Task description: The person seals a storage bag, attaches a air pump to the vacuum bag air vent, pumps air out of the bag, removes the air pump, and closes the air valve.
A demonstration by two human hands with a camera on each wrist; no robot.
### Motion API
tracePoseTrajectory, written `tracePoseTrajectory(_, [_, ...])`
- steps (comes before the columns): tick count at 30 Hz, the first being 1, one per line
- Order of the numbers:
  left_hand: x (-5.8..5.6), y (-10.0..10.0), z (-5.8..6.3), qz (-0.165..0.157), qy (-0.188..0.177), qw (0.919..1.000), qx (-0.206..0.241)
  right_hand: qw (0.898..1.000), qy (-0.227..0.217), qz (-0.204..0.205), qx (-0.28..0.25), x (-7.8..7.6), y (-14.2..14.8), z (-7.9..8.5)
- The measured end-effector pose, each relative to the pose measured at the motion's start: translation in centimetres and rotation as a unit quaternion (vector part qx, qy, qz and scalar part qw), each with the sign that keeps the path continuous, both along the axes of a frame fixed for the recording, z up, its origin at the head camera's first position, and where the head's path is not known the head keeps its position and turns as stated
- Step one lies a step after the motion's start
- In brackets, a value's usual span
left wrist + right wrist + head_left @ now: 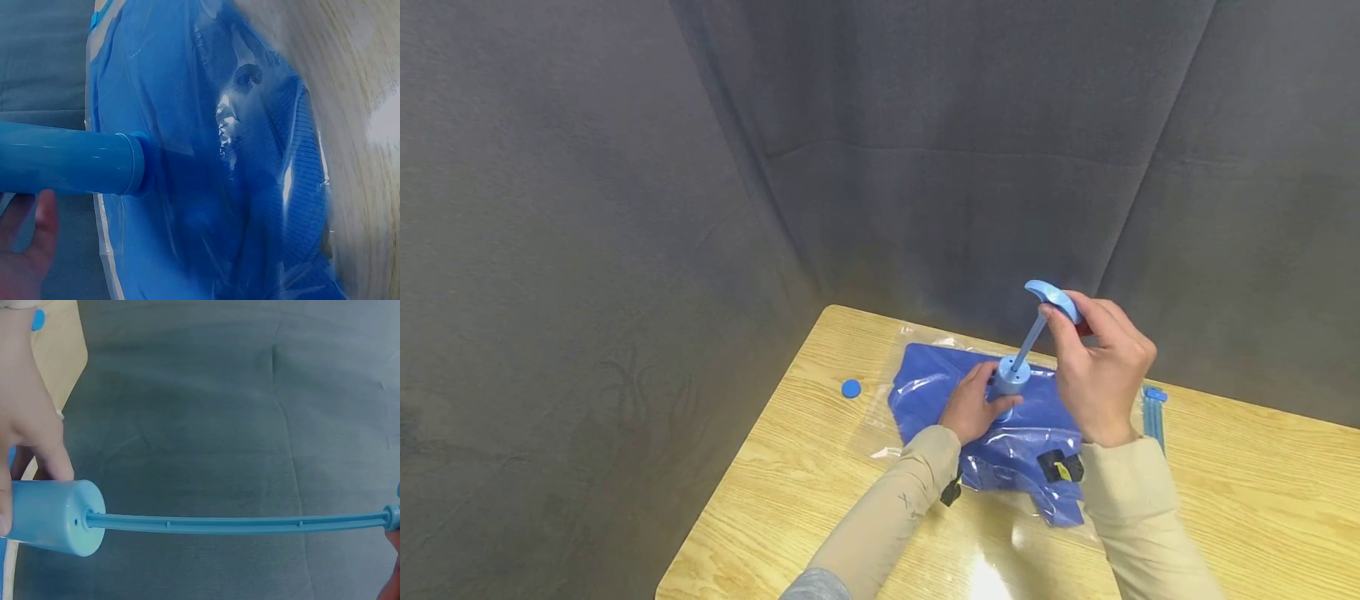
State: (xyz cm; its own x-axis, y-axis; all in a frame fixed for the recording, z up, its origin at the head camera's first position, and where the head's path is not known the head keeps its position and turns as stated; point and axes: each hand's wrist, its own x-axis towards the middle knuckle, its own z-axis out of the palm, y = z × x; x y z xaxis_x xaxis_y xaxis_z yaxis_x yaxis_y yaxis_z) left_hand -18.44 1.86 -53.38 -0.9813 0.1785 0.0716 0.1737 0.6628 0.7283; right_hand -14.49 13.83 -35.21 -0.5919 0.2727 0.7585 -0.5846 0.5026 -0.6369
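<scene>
A light blue hand pump (1012, 379) stands on a clear plastic bag (882, 417) with a folded blue knit garment (925, 375) inside. My left hand (972, 408) grips the pump's barrel (69, 159) from the side. The barrel's lower end meets the bag's surface in the left wrist view. With thumb and fingers, my right hand (1105, 367) holds the curved handle (1052, 298) high above the barrel. A long stretch of the pump's thin rod (237, 524) shows between barrel and handle.
On the wooden table (775, 483), a round blue cap (851, 388) lies left of the bag. To the right is a clear piece with a blue slider (1155, 394), partly behind the right forearm. A dark grey curtain (962, 208) hangs behind the table.
</scene>
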Motion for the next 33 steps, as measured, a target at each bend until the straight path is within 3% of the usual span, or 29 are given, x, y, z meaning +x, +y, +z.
tracePoseTrajectory(33, [-0.06,-0.04,0.06,0.001,-0.020,0.9998,0.005,0.999,-0.030,0.024,-0.008,-0.06,-0.14,0.08])
